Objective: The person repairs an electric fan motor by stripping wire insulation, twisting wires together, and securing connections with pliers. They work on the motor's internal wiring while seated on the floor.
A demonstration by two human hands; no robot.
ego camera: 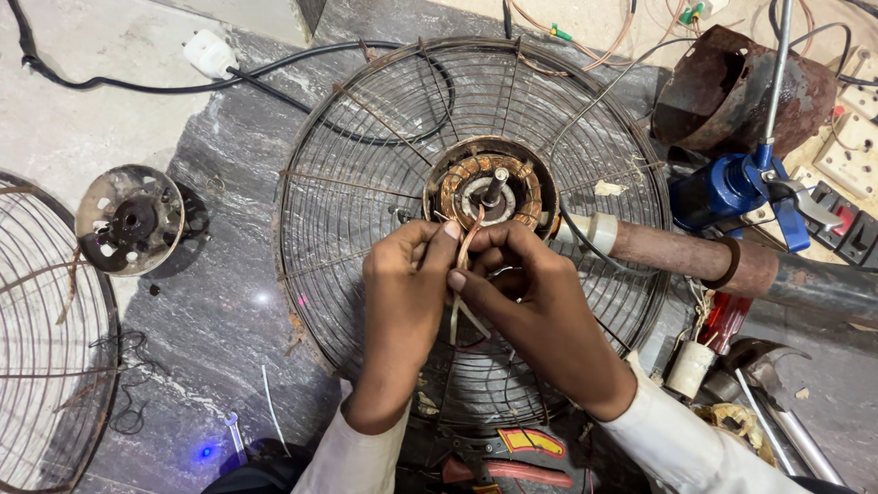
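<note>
A rusty round wire fan guard [366, 119] lies flat on a dark marble slab, with the open fan motor [491, 187] and its copper windings at the centre. A few thin wires [468, 245] come out of the motor toward me. My left hand [402, 293] and my right hand [526, 297] meet just below the motor. Both pinch these wires between thumb and fingers, the fingertips touching each other. The lower wire ends hang down between my palms.
A motor end cover [131, 220] lies at the left, beside a second wire guard [37, 338]. A black cable with a white plug [211, 53] runs along the top. A rusty pipe [695, 256], a blue tool [732, 183], a rusty can [732, 87] and a capacitor [688, 369] crowd the right.
</note>
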